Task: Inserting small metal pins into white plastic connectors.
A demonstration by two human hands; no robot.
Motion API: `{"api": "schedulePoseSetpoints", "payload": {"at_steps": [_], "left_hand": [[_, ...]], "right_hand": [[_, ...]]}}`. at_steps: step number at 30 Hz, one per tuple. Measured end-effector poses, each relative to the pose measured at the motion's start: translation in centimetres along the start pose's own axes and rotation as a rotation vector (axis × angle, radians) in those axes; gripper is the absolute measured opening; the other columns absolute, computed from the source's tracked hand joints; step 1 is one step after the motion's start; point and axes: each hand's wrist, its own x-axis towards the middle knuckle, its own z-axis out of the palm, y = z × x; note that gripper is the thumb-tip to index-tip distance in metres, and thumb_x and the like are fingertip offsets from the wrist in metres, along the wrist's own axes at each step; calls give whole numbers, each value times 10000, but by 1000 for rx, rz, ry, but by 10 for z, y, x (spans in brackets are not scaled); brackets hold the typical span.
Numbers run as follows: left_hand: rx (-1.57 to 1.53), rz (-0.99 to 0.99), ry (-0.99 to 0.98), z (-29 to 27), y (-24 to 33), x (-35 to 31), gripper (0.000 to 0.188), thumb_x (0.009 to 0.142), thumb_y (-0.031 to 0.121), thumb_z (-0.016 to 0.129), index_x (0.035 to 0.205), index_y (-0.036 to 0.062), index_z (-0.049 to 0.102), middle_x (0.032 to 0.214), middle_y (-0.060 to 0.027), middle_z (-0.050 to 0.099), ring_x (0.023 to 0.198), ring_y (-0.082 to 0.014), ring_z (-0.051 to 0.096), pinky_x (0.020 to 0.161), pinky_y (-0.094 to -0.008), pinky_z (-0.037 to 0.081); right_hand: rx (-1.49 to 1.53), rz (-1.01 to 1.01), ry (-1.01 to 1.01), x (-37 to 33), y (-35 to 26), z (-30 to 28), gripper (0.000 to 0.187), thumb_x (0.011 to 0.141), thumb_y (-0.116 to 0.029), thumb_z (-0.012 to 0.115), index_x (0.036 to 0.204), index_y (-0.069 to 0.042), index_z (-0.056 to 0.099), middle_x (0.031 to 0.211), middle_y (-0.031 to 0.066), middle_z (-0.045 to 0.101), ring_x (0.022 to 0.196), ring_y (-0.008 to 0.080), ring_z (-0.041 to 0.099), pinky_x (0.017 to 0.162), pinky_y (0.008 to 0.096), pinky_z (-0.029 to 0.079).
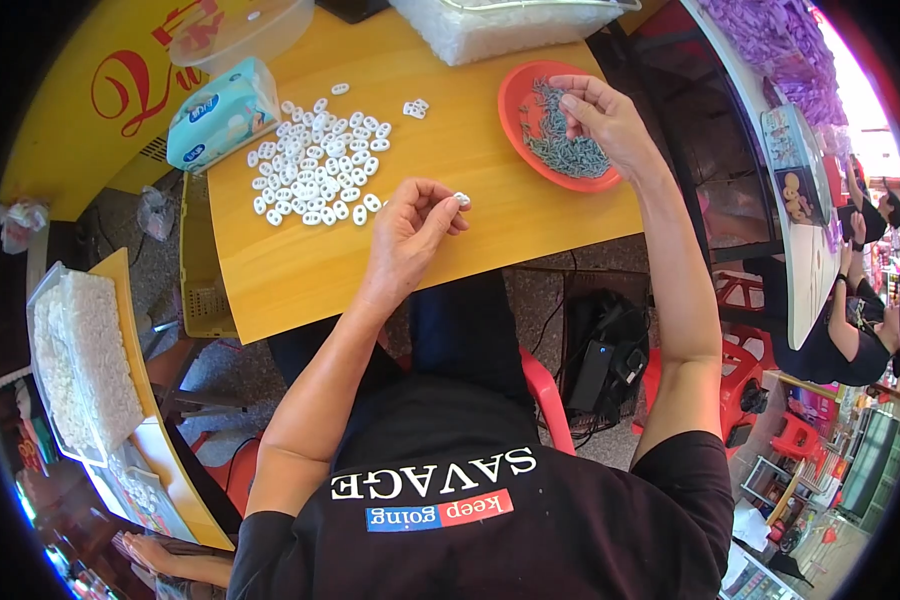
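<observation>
Left of the red bowl [506, 112], the left hand [417, 215] pinches a white piece [461, 199]. Over the bowl, the right hand [604, 120] is partly curled; grip indeterminable. A slack pinch could drop the piece.

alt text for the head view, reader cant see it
A person's left hand pinches a small white piece over a yellow table; the right hand is over a red bowl of grey screw-like bits. Many white two-holed pieces lie beside a blue tissue pack.
</observation>
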Motion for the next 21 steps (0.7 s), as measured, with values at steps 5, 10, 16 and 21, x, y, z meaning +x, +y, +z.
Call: {"api": "schedulePoseSetpoints", "payload": {"at_steps": [5,10,16,21], "left_hand": [[-6,-2,0,0,0,0,125,954,103,591,985,-9,546,897,-65,652,762,-107,612,703,-235,494],[6,-1,-2,0,2,0,127,955,107,590,982,-9,547,894,-64,653,760,-105,612,702,-234,495],[-3,0,-8,0,1,-1,130,956,112,590,985,-8,549,899,-64,655,766,-105,612,705,-238,497],[-22,-9,-4,-1,0,0,136,956,111,589,999,-9,543,900,-69,655,768,-112,615,709,-244,501]], "right_hand": [[-24,-36,-11,0,-3,0,303,924,-96,610,1212,-2,590,889,-18,564,731,58,523,685,203,470],[-60,-32,6,0,-6,-1,305,907,-98,625,1195,-1,605,904,-12,573,743,60,527,699,202,467],[-125,-29,49,3,-5,1,267,933,-105,583,1179,-7,624,836,-29,565,730,51,520,684,199,458],[-170,45,53,-2,-6,5,228,960,-92,541,1152,-6,631,776,-21,551,696,62,519,661,215,457]]}}
